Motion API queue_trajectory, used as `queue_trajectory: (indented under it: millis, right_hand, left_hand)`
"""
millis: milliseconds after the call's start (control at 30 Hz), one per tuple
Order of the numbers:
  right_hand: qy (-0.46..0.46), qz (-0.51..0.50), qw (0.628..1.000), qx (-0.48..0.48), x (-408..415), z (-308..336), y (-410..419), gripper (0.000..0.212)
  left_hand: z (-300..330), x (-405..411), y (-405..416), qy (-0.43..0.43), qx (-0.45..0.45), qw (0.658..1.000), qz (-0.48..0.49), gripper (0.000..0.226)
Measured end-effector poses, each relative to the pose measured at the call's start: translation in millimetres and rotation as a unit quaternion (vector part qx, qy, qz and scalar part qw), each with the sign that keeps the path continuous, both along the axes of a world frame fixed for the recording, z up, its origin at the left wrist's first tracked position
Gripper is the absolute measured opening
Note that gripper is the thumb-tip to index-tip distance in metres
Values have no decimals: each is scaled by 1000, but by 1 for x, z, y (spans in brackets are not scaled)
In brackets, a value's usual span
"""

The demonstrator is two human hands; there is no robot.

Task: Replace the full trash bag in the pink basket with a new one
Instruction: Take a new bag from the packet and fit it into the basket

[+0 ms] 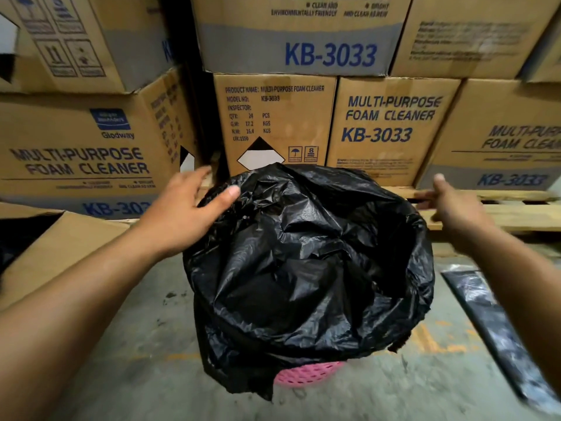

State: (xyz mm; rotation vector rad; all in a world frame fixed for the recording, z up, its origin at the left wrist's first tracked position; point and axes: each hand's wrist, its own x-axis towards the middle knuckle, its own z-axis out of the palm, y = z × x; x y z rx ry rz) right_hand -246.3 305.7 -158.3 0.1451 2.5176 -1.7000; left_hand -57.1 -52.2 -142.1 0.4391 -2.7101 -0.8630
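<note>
Pink basket [306, 373] stands upright on the concrete floor [136, 360], just in front of the stacked cardboard boxes [273, 123], almost wholly draped by the black trash bag [303, 262], whose mouth faces up. Bag sits dead centre between both hands. Left hand [185, 208] is spread, fingers loose, thumb touching the bag's upper-left rim, gripping nothing. Right hand [449, 205] hovers just beside the upper-right rim, apart from the plastic, fingers loose and empty. Left is nearer. Likely next: pinch opposite rim sides and lift straight up. A flat dark packet [491, 329], maybe spare bags, lies on the floor to the right.
</note>
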Motion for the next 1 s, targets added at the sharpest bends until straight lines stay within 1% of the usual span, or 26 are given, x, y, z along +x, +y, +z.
queue_trajectory:
  millis: [33, 67, 100, 133, 200, 233, 267, 300, 333, 400, 433, 500, 567, 633, 667, 700, 733, 767, 800, 833, 867, 900, 933, 967, 1000]
  right_hand:
    - [75, 8, 996, 51, -2, 15, -1, 46]
    - [130, 46, 987, 77, -4, 29, -7, 35]
    - [168, 109, 975, 96, -3, 43, -18, 29]
    - [188, 176, 957, 135, -3, 52, -33, 28]
    - [172, 283, 899, 287, -2, 56, -68, 45]
    - [150, 309, 866, 364, 0, 54, -83, 56]
    - [125, 314, 845, 414, -1, 49, -94, 65]
    - [104, 309, 842, 431, -3, 45, -101, 73]
    - [87, 300, 848, 427, -6, 40, -103, 79]
    - [62, 283, 870, 400, -15, 36, -100, 93]
    - [41, 275, 889, 364, -17, 36, -98, 101]
    - [-39, 256, 933, 251, -20, 36, -95, 113]
    - [-115, 246, 949, 159, -22, 34, -92, 108]
    - [-150, 239, 950, 131, -23, 31, -90, 100]
    - [-133, 227, 953, 150, -23, 31, -90, 98]
    - [-88, 209, 956, 184, -21, 33, -91, 99]
    - [-16, 186, 953, 237, -18, 39, -91, 98]
    - [89, 159, 940, 290, -13, 45, -91, 90]
    - [214, 147, 914, 312, -8, 52, -90, 72]
    - [318, 167, 885, 296, -2, 57, -89, 52]
    - [380, 234, 850, 279, 8, 62, -86, 40]
    - [394, 330, 806, 294, 20, 63, -84, 41]
    - [357, 427, 753, 352, 30, 58, -84, 53]
    - [290, 489, 679, 464, 38, 48, -84, 71]
    - [220, 509, 579, 597, 43, 34, -83, 84]
  left_hand:
    - [6, -4, -1, 31, -43, 999, -9, 93]
    - [12, -11, 1, 49, -67, 996, -32, 85]
    - [17, -21, 4, 52, -81, 993, -64, 79]
    - [20, -33, 9, 42, -91, 991, -93, 74]
    - [23, -61, 22, -20, -115, 986, -122, 71]
    - [22, -74, 27, -65, -126, 982, -124, 75]
    - [21, -84, 30, -111, -134, 977, -120, 80]
    - [19, -93, 30, -148, -135, 973, -115, 84]
    - [17, -100, 28, -169, -124, 972, -108, 87]
    - [15, -108, 20, -187, -89, 974, -92, 86]
    - [15, -110, 15, -192, -73, 975, -88, 84]
    - [14, -112, 8, -198, -46, 975, -89, 82]
    - [13, -110, 5, -195, -26, 977, -86, 81]
    - [10, -107, 7, -193, -33, 977, -80, 80]
    - [9, -104, 10, -186, -55, 978, -76, 80]
    - [10, -101, 13, -165, -94, 979, -70, 80]
    - [12, -97, 18, -124, -150, 979, -66, 80]
    - [16, -92, 23, -62, -208, 974, -70, 79]
    - [20, -85, 30, 9, -249, 964, -92, 76]
    - [25, -77, 37, 57, -263, 954, -134, 73]
    - [27, -69, 43, 57, -264, 945, -187, 73]
    - [24, -61, 47, 10, -263, 935, -238, 78]
    - [18, -53, 50, -83, -278, 919, -269, 89]
    - [8, -48, 51, -200, -314, 887, -272, 105]
    - [-2, -44, 51, -309, -362, 841, -257, 120]
